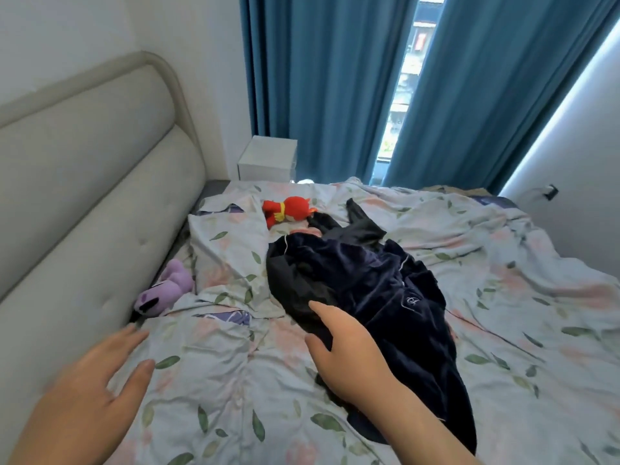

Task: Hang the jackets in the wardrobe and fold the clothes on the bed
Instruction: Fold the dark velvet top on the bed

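landmark: pile of dark clothes (pixel 379 283), navy velvet on top with pale piping and a small embroidered mark. lies crumpled and unfolded.

under the pile: bed, covered by a rumpled floral duvet (pixel 503 263). carries the pile on its surface.

at the pile's left edge: black garment (pixel 295 290), partly tucked beneath the navy velvet. at the pile's far end: another dark garment (pixel 364 226), trailing away from the camera, with a bit of pink cloth (pixel 308 231) showing just beside it.

right grip (pixel 342 347): reaches in from the near side of the pile and sits over the black garment's near edge. open: forefinger straight, thumb spread apart, dark cloth showing in the gap between them. remaining fingers hidden behind the hand. cannot tell how firmly it touches the cloth.

left grip (pixel 90 387): well left of the pile, over the duvet. open, fingers spread, holding nothing. blurred.

left of the pile: floral pillow (pixel 228 250), just beside it. farther left: purple plush toy (pixel 164 290) against the padded grey headboard (pixel 84 196).

behind the pile: red plush toy (pixel 288 209) on the duvet, near the far end. farther behind: white bedside cabinet (pixel 268 159), then blue curtains (pixel 318 78), parted by a narrow gap with daylight.
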`<state>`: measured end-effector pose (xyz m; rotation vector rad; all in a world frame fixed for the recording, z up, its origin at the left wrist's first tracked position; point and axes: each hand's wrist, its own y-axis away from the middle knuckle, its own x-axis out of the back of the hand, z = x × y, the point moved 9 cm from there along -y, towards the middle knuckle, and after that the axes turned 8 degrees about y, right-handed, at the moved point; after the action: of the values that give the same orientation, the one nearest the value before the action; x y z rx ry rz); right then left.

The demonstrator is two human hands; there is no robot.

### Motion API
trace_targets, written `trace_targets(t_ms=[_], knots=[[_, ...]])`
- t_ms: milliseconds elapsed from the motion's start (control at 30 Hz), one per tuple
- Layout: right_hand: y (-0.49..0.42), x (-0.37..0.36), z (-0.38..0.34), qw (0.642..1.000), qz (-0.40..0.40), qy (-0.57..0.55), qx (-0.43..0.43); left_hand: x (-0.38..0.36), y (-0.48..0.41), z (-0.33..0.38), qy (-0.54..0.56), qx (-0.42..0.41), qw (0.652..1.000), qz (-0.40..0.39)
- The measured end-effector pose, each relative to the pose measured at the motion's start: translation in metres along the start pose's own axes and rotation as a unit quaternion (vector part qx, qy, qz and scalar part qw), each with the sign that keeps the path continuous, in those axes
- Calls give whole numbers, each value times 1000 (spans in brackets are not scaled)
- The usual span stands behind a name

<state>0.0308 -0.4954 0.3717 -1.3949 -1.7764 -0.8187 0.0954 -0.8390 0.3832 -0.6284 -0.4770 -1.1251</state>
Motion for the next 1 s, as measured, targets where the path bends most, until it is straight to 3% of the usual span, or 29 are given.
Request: trace_targets(t_ms=[133,300,700,1000], knots=[[39,17,26,997,22,21,-71,-36,-13,7,36,-43,996,-63],[90,41,43,988,62,34,-140,-64,-15,36,113,-79,986,-89],[167,90,90,965,129,45,-226,-126,-7,115,69,-176,966,-178],[237,119,196,949,127,17,-287,-239,36,211,76,-235,935,-254]])
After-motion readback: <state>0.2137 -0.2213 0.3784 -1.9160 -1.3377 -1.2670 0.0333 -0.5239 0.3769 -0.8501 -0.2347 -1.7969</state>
